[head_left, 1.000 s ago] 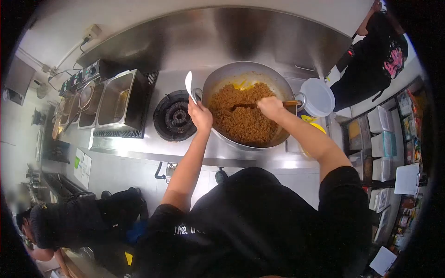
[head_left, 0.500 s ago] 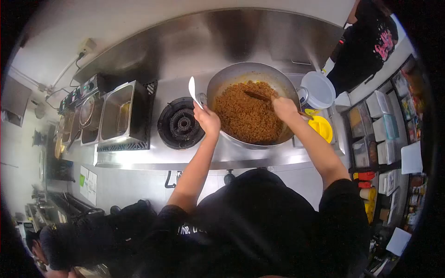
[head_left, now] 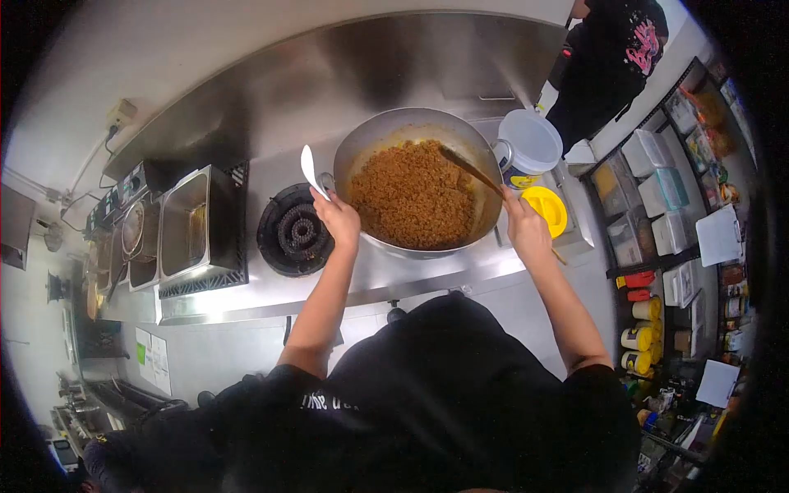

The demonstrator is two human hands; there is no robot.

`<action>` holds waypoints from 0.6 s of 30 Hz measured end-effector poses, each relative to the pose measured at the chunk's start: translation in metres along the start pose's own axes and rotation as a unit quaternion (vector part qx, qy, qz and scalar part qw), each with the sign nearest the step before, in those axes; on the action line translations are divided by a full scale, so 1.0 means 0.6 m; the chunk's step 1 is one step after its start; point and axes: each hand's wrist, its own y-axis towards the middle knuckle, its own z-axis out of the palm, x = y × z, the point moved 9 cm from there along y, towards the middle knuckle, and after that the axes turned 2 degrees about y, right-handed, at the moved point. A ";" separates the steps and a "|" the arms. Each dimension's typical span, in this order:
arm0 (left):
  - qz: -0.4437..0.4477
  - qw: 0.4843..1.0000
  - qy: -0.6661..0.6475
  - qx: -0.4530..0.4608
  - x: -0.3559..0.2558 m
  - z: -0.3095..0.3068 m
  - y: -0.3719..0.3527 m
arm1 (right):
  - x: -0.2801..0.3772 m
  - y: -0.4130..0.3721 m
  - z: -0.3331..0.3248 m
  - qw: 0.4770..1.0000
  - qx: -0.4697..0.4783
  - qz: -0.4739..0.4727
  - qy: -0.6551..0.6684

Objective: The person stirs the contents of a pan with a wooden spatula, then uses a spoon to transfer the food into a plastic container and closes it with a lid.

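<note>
Left hand (head_left: pixel 337 220) is up at the nine o'clock edge of the big round steel wok (head_left: pixel 366 140), grip curled tight round a white plastic spoon (head_left: pixel 310 168) that pokes up beside the rim. Right hand (head_left: pixel 526 232) sits at four o'clock, grip closed on the end of a long wooden-handled stirrer (head_left: pixel 470 170) whose far end lies on the mound of brown crumbly fried grains (head_left: pixel 411 197) filling the wok. That mound looks evenly browned and mixed through, well along I'd say, with only a yellowish smear on the wall at twelve and nothing dished out. On the stainless steel desk (head_left: pixel 427 267) there's a black ring gas burner (head_left: pixel 296 234) at nine, a white lidded plastic bucket (head_left: pixel 530 138) at two and a round yellow lid (head_left: pixel 546 209) at three. Writing — the bucket's label and the pink print on a co-worker's black shirt (head_left: pixel 612 49) are too blurred to read.
</note>
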 end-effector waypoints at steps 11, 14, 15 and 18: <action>-0.018 0.999 -0.002 -0.048 -0.011 -0.075 -0.022 | -0.097 0.046 0.078 0.989 0.147 -0.018 0.032; -0.003 0.997 0.004 -0.075 -0.088 -0.146 -0.044 | -0.110 0.059 0.119 0.926 0.238 0.062 0.287; -0.101 0.986 -0.131 -0.020 -0.073 -0.131 -0.052 | -0.080 0.055 0.099 0.848 0.317 0.160 0.394; -0.233 0.862 -0.420 0.159 -0.116 -0.065 -0.102 | -0.042 0.072 0.147 0.670 0.302 0.212 0.644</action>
